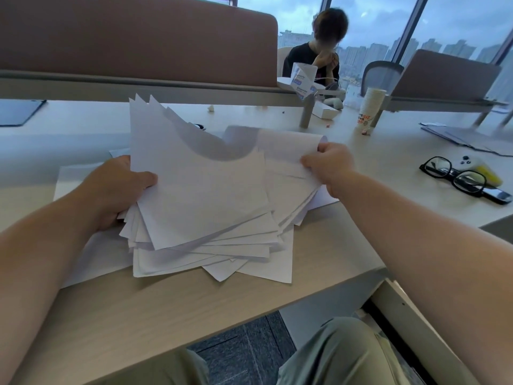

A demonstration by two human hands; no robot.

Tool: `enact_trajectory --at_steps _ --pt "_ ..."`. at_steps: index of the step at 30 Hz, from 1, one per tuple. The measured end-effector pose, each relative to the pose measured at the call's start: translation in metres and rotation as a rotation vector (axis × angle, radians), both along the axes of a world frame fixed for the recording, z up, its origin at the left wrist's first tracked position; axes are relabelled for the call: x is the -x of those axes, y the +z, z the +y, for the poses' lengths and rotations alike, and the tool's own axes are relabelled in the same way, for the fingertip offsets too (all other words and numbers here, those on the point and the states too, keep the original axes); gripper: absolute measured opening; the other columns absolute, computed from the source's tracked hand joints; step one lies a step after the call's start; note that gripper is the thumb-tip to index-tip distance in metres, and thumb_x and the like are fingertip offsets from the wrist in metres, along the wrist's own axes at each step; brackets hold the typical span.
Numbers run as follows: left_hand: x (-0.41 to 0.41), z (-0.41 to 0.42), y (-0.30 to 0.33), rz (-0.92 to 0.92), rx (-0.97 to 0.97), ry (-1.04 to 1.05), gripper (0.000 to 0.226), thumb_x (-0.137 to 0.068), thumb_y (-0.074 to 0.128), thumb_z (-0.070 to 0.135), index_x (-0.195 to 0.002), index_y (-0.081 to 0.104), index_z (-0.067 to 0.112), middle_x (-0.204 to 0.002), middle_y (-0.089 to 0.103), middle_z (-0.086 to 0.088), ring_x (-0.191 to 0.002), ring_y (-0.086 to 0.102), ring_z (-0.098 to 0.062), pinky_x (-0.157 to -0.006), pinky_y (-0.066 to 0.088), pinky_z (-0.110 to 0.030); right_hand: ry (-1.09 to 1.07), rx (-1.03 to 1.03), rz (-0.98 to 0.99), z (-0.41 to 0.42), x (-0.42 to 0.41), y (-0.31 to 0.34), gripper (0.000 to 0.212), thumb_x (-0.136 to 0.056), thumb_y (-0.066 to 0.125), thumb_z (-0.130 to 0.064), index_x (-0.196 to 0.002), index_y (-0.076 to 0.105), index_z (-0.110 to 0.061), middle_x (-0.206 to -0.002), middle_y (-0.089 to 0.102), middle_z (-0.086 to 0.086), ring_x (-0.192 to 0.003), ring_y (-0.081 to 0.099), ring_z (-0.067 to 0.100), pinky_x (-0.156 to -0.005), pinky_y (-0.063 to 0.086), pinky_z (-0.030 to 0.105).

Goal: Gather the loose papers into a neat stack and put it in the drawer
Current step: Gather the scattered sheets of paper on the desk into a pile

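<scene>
Both hands [329, 165] grip blank papers [205, 195] — cup stack's [370, 109] print unreadable.

Light wood desk [172, 307] sits under a brown divider panel [133, 34]; behind that panel, tall windows [372, 26] show grey skyline (pretty dim daylight), dark carpet tiles [247, 348] below the desk.

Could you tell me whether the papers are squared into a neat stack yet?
No, the papers fan out at many angles between the left hand and right hand.
</scene>
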State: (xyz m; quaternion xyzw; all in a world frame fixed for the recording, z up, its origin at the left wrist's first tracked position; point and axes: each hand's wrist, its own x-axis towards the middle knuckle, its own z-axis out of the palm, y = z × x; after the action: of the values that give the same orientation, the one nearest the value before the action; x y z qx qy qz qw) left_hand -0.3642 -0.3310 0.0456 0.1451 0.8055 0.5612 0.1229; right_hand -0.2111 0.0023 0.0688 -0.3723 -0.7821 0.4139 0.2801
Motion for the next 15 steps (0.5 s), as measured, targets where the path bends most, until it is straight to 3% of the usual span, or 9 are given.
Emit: enact_trajectory --at_steps 3,6,9,12,14,15 --pt "-0.001 -0.001 0.001 0.004 0.01 0.006 0.017 -0.097 0.066 0.015 -0.114 0.065 0.018 -0.103 0.074 -0.007 -0.089 0.074 -0.035 -0.079 0.06 -0.044 -0.07 -0.203 0.049 -0.002 -0.005 0.009 0.018 -0.087 0.062 -0.019 -0.097 0.077 -0.021 -0.084 0.074 0.004 -0.084 0.072 0.029 -0.081 0.063 0.046" --pt "-0.003 -0.001 0.002 0.023 0.031 0.006 0.007 -0.096 0.064 0.015 -0.099 0.065 0.021 -0.1 0.075 -0.009 -0.087 0.074 -0.036 -0.082 0.062 -0.049 -0.193 -0.424 0.121 -0.001 -0.01 0.019 0.023 -0.088 0.057 -0.024 -0.093 0.076 -0.011 -0.079 0.071 0.007 -0.078 0.068 0.031 -0.073 0.06 0.043" --pt "-0.008 -0.004 0.005 0.013 0.042 0.011 0.007 -0.096 0.062 0.013 -0.095 0.065 0.019 -0.097 0.076 -0.012 -0.086 0.074 -0.037 -0.086 0.062 -0.055 -0.235 -0.612 0.292 -0.006 -0.014 0.031 0.026 -0.091 0.059 -0.027 -0.092 0.074 -0.005 -0.079 0.062 0.004 -0.076 0.06 0.029 -0.065 0.044 0.032" --pt "-0.011 -0.002 0.008 0.038 0.061 0.027 0.006 -0.095 0.062 0.013 -0.095 0.065 0.018 -0.095 0.075 -0.012 -0.084 0.074 -0.038 -0.082 0.061 -0.051 -0.126 -0.781 0.494 -0.04 -0.02 0.038 0.016 -0.09 0.067 -0.019 -0.094 0.074 -0.006 -0.088 0.063 -0.003 -0.078 0.052 0.01 -0.068 0.038 0.019" --pt "-0.016 -0.003 0.012 0.032 0.073 0.024 0.007 -0.094 0.062 0.012 -0.094 0.065 0.018 -0.094 0.075 -0.011 -0.084 0.073 -0.037 -0.081 0.061 -0.048 0.062 -0.931 0.535 -0.074 -0.021 0.031 0.009 -0.087 0.068 -0.007 -0.094 0.074 -0.01 -0.092 0.069 -0.001 -0.081 0.058 0.013 -0.072 0.044 0.018" --pt "-0.017 -0.002 0.012 0.014 0.068 0.045 0.007 -0.094 0.062 0.012 -0.095 0.066 0.018 -0.093 0.075 -0.011 -0.083 0.073 -0.037 -0.081 0.061 -0.049 0.187 -1.012 0.513 -0.092 -0.021 0.024 0.015 -0.086 0.066 -0.003 -0.093 0.075 -0.012 -0.094 0.071 0.002 -0.083 0.062 0.021 -0.076 0.048 0.025"
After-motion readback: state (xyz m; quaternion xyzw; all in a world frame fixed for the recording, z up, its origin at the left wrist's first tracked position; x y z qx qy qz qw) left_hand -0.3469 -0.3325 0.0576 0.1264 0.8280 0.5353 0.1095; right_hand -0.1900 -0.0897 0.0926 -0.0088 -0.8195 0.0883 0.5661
